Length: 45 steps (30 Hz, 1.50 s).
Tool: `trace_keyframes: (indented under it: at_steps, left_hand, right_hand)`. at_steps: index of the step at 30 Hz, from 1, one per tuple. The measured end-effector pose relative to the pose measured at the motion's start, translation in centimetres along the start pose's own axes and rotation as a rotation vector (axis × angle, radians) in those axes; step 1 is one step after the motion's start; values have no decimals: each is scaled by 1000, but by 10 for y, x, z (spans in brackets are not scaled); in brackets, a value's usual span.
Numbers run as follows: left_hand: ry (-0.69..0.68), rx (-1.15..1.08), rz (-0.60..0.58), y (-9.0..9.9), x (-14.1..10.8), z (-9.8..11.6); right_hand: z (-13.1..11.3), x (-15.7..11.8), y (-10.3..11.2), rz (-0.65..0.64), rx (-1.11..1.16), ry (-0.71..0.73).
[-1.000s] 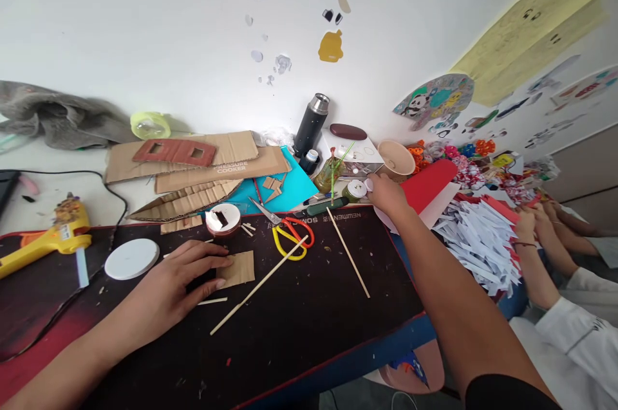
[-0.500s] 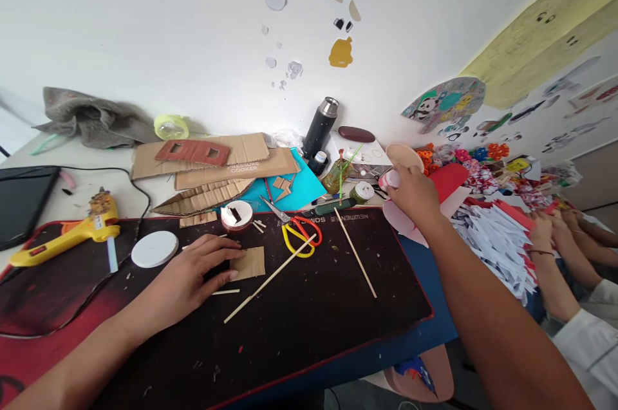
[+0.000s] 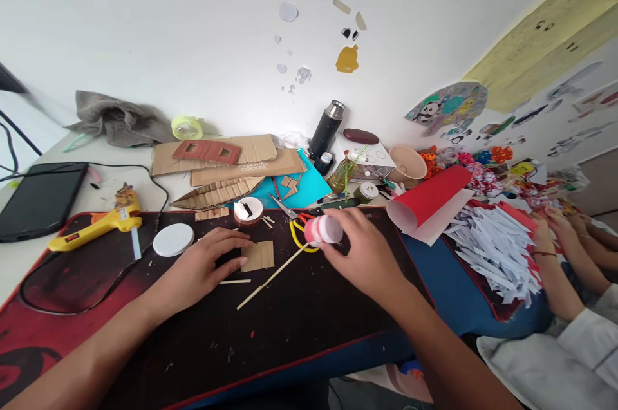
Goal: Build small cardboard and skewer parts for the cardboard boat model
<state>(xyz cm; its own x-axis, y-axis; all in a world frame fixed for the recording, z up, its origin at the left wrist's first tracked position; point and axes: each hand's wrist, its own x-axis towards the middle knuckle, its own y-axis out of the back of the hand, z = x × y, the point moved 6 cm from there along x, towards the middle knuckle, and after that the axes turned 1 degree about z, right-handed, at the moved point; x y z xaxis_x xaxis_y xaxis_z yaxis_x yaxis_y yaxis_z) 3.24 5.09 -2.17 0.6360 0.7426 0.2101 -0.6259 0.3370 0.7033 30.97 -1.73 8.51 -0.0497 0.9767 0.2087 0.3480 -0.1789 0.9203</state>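
Note:
My left hand (image 3: 210, 265) lies on the dark mat, its thumb and fingertips on the left edge of a small cardboard square (image 3: 261, 255). In the air over the mat, my right hand (image 3: 369, 255) is closed around a small pink-and-white bottle (image 3: 318, 231), which is tilted on its side. Under the bottle are the scissors (image 3: 295, 230) with red and yellow handles, partly hidden. A thin wooden stick (image 3: 270, 281) slants across the mat, its upper end close to the bottle. An open paint jar (image 3: 248, 210) with a white rim stands behind the cardboard square.
On the left lie a white lid (image 3: 172, 239), a yellow glue gun (image 3: 96, 230) with its cord and a black tablet (image 3: 43, 197). Cardboard pieces (image 3: 217, 194) and a black flask (image 3: 327, 130) are at the back. Rolled red paper (image 3: 432, 194) and white paper strips (image 3: 495, 252) lie right, near another person's hands (image 3: 545, 236).
My right hand has brought the pink-and-white bottle from the back right to above the scissors. My left hand stays on the cardboard square. The view has shifted slightly.

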Motion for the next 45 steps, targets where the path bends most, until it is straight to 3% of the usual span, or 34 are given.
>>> trace_keyframes:
  at_steps: [4, 8, 13, 18, 24, 33, 40, 45]
  left_hand:
    - [22, -1, 84, 9, -3, 2]
    - [3, 29, 167, 20, -9, 11]
    - [-84, 43, 200, 34, -4, 32]
    - [-236, 143, 194, 43, 28, 58]
    - [-254, 328, 54, 31, 70, 69]
    - [-295, 464, -286, 7, 102, 68]
    - [-313, 487, -372, -4, 116, 63]
    - [-231, 479, -403, -3, 116, 56]
  right_hand:
    - [-29, 17, -36, -92, -51, 107]
    - [-37, 31, -61, -183, -136, 149]
    - [-41, 36, -74, -210, -160, 184]
    - [-46, 47, -85, -192, -127, 194]
    - [-34, 55, -99, -176, 50, 124]
    - [-6, 45, -121, -112, 395, -41]
    - [-5, 53, -130, -56, 425, -38]
    - [-6, 51, -132, -44, 328, -13]
